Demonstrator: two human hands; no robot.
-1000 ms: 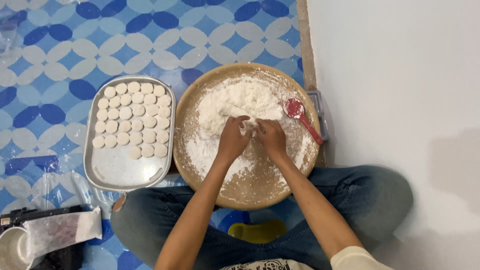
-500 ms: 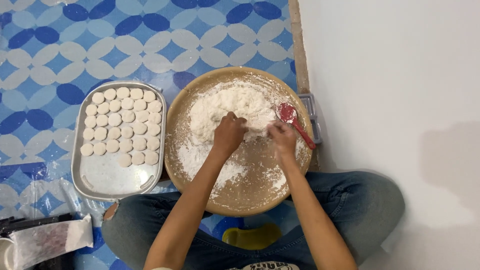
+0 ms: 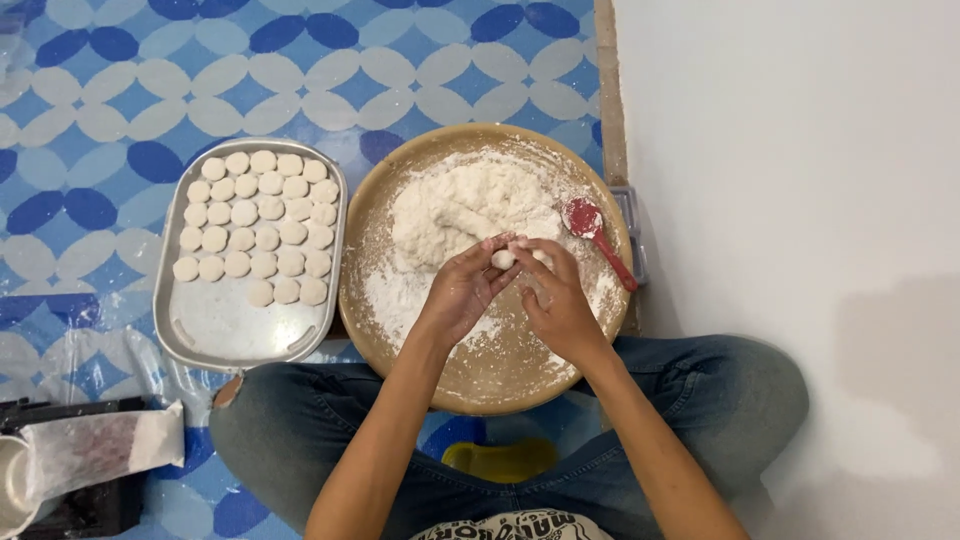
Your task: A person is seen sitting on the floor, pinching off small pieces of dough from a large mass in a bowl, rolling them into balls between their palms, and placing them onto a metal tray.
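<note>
A wide round wooden tray (image 3: 380, 230) sits in front of my crossed legs, dusted with flour and holding a big mound of white dough (image 3: 460, 205). My left hand (image 3: 462, 293) and my right hand (image 3: 556, 300) meet over the tray's middle. Together they pinch a small white dough ball (image 3: 505, 259) between their fingertips. A red spoon (image 3: 592, 232) lies on the tray's right side, just beyond my right hand.
A rectangular metal tray (image 3: 215, 330) to the left holds several rows of flat round dough pieces (image 3: 256, 226). A plastic bag of flour (image 3: 95, 447) lies at the lower left. A white wall (image 3: 800, 200) stands on the right. The floor is blue-and-white patterned.
My hands came apart and reached into the flour, then came back together over the tray's middle. They now hold a small dough ball between them.
</note>
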